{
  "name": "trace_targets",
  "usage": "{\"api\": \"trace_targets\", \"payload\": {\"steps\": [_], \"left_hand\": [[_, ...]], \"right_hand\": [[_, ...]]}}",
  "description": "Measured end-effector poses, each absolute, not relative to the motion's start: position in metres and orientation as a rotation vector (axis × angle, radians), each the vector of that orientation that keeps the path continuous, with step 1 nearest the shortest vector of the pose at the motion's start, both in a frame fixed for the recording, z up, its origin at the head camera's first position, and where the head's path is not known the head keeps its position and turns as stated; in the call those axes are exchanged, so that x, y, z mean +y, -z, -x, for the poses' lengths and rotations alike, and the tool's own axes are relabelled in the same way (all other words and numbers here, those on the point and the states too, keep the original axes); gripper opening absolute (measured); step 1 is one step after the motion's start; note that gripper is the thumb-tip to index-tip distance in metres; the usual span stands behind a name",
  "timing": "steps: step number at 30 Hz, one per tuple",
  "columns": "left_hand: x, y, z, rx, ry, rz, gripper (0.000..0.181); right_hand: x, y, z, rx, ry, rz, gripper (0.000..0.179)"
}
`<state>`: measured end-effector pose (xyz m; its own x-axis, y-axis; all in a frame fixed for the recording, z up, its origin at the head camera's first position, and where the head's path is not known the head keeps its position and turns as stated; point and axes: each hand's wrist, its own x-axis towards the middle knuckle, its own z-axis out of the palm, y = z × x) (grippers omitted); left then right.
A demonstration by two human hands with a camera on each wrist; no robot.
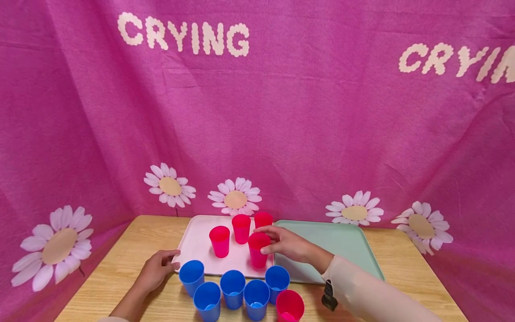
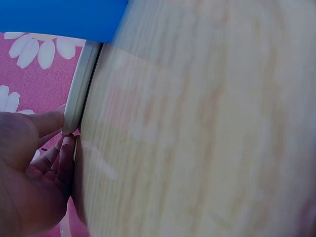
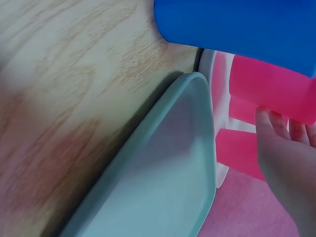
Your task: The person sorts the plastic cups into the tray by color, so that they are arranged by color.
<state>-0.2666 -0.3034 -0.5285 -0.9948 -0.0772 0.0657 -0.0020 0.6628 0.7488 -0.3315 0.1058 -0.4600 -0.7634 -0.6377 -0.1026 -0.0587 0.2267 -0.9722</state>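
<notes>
My left hand (image 1: 154,271) is at the left front corner of a pale pink-white tray (image 1: 200,260). In the left wrist view, its thumb and fingers pinch the tray's rim (image 2: 79,89). Over the tray's right side, my right hand (image 1: 293,244) holds a red cup (image 1: 256,258) between thumb and fingers. That cup is upright by the tray's front right corner; whether its base touches is unclear. More red cups stand behind it: one to the left (image 1: 219,243), a middle cup (image 1: 241,230) and a rear cup (image 1: 263,219), partly hidden by the hand.
Several blue cups (image 1: 233,288) stand upright on the wooden table (image 1: 100,286) in front of the pale tray. A red cup (image 1: 289,306) is at their right end. A green tray (image 1: 334,246) adjoins the pale one. Pink flowered cloth (image 1: 297,134) hangs behind.
</notes>
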Motion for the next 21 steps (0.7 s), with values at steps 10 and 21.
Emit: {"api": "trace_targets", "payload": {"steps": [10, 21], "left_hand": [[-0.302, 0.526, 0.266, -2.791, 1.257, -0.077, 0.038], [-0.301, 0.524, 0.265, -2.787, 1.26, -0.079, 0.038]], "right_hand": [[0.082, 0.462, 0.337, 1.97, 1.472, 0.666, 0.061], [0.068, 0.465, 0.334, 1.937, 1.433, 0.666, 0.061]]}}
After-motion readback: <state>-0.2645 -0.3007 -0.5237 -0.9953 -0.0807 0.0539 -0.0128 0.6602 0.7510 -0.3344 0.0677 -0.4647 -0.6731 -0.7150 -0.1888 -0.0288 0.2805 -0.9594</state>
